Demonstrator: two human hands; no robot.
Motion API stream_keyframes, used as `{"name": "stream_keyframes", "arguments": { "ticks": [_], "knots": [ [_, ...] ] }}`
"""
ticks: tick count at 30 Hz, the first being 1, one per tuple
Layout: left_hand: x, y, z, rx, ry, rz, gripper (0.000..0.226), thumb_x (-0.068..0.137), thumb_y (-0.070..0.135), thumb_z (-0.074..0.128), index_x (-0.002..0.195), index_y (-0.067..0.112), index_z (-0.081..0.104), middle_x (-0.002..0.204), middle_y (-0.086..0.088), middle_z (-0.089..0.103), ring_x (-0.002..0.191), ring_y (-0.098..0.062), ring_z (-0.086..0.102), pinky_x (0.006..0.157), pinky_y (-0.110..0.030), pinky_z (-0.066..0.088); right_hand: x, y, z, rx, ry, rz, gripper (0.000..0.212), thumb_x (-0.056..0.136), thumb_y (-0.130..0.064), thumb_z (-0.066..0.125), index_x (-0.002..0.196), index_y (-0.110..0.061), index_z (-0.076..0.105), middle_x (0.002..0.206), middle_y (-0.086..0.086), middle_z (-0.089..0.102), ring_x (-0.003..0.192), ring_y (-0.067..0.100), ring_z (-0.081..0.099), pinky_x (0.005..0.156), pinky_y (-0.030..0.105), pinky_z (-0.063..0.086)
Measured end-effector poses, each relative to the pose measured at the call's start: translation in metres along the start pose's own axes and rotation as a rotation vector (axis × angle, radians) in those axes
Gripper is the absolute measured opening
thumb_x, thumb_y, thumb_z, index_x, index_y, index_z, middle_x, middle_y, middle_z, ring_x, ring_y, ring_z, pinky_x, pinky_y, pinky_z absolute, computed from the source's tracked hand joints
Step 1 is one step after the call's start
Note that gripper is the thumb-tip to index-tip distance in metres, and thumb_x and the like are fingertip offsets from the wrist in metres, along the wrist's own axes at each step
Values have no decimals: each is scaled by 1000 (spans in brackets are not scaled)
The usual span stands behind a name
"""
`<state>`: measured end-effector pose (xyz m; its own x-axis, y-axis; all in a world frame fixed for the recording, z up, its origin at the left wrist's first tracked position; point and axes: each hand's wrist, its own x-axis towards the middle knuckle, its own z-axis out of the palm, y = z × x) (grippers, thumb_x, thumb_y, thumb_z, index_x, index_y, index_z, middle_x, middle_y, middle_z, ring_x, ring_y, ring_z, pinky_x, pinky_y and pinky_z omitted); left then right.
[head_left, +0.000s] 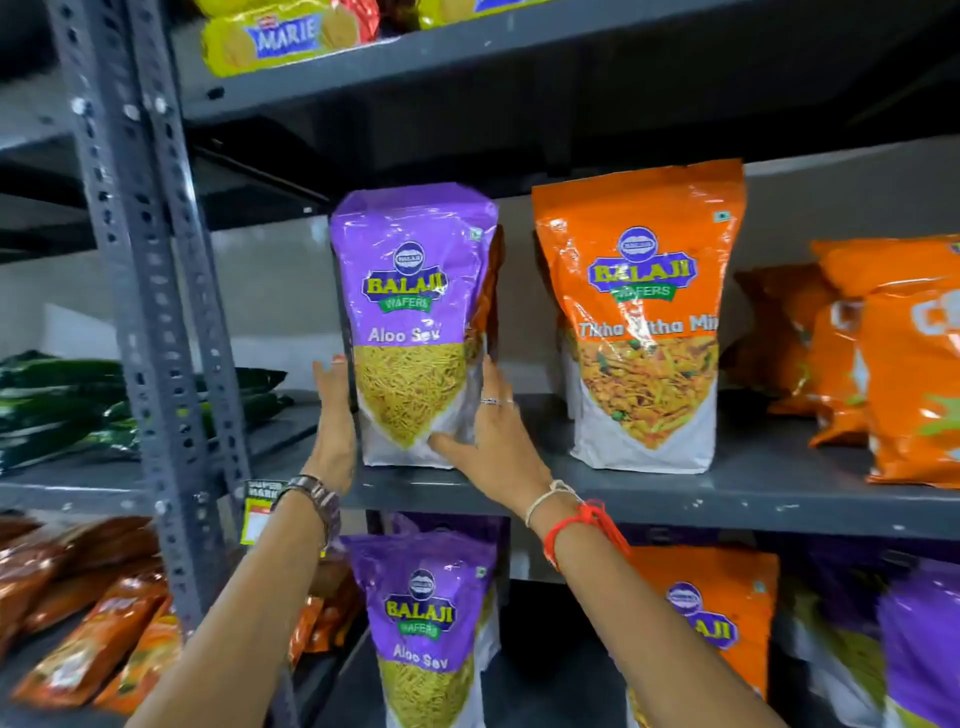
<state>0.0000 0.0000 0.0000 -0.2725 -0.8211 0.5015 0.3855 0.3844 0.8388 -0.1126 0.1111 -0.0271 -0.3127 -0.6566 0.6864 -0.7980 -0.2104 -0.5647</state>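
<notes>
A purple Aloo Sev pouch (410, 322) stands upright on the grey middle shelf (753, 493). My left hand (335, 421) lies flat against its left side with straight fingers. On the other side, my right hand (485, 441) holds the pouch's lower right edge, thumb across the front and fingers along the side. An orange pouch stands directly behind it, only partly visible.
An orange Tikha Mitha Mix pouch (644, 322) stands just to the right, with orange chip bags (893, 364) beyond. A grey slotted upright post (150, 312) rises at left. Another purple pouch (426, 629) and an orange pouch sit below. Yellow Marie biscuit packs (280, 41) lie above.
</notes>
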Motion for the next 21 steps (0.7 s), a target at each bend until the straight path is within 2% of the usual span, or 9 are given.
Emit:
{"name": "stream_keyframes", "arguments": {
  "ticks": [2, 4, 5, 7, 10, 12, 16, 19, 21],
  "knots": [
    [8, 2, 1, -95, 42, -83, 42, 96, 47, 18, 106, 24, 52, 104, 2, 64, 100, -8, 58, 85, -29, 44, 9, -1, 4, 112, -93, 30, 85, 77, -23, 76, 144, -5, 27, 151, 12, 31, 140, 27, 32, 116, 32, 27],
    [16, 0, -2, -109, 17, -182, 54, 93, 54, 21, 123, 17, 46, 107, -4, 59, 99, -18, 58, 85, -35, 46, 16, -2, 5, 102, -151, 59, 73, 77, -19, 77, 137, -2, 39, 142, 15, 41, 131, 29, 43, 111, 35, 35],
    [18, 0, -4, -124, 5, -235, 60, 92, 56, 23, 125, 12, 45, 106, -6, 59, 90, -18, 61, 77, -35, 48, 19, 0, 7, 99, -157, 65, 71, 76, -19, 77, 135, -2, 41, 139, 17, 44, 129, 31, 46, 109, 37, 37],
    [21, -4, -3, -148, -56, -262, 54, 94, 51, 20, 113, 12, 53, 112, -8, 59, 76, -13, 65, 66, -31, 51, 22, 1, 8, 96, -120, 74, 73, 76, -23, 77, 136, -5, 40, 137, 16, 45, 128, 31, 46, 108, 37, 38],
    [16, -6, 4, -99, -174, -183, 54, 96, 46, 21, 126, 13, 51, 124, -8, 58, 84, -8, 68, 69, -24, 57, 25, 4, 11, 157, -86, 103, 77, 74, -29, 79, 135, -11, 36, 137, 12, 49, 128, 28, 48, 108, 38, 39],
    [12, -5, 6, -123, -173, -154, 49, 96, 42, 28, 127, 13, 52, 122, -9, 62, 90, -12, 67, 79, -27, 56, 23, 3, 10, 216, -75, 136, 79, 72, -29, 81, 134, -13, 34, 136, 12, 52, 128, 27, 49, 108, 39, 39],
    [-1, 2, 0, -144, -168, -169, 29, 86, 34, 52, 105, 15, 61, 88, 2, 75, 82, -14, 70, 81, -34, 56, 15, 0, 3, 263, -30, 167, 85, 67, -31, 84, 134, -16, 34, 135, 8, 57, 126, 27, 52, 106, 42, 41],
    [-17, 9, -13, -71, -203, -147, 63, 64, 31, 71, 119, 6, 54, 108, -10, 69, 97, -25, 67, 86, -40, 55, 2, -6, -3, 297, -19, 160, 89, 63, -33, 86, 136, -22, 36, 132, 2, 59, 124, 24, 54, 106, 44, 43],
    [-34, 15, -22, 34, -252, -99, 67, 64, 29, 74, 123, 8, 50, 114, -8, 68, 102, -24, 66, 86, -39, 53, -9, -11, -6, 335, -15, 149, 89, 62, -34, 86, 135, -25, 37, 127, -3, 60, 122, 20, 56, 107, 44, 43]
  ]
}}
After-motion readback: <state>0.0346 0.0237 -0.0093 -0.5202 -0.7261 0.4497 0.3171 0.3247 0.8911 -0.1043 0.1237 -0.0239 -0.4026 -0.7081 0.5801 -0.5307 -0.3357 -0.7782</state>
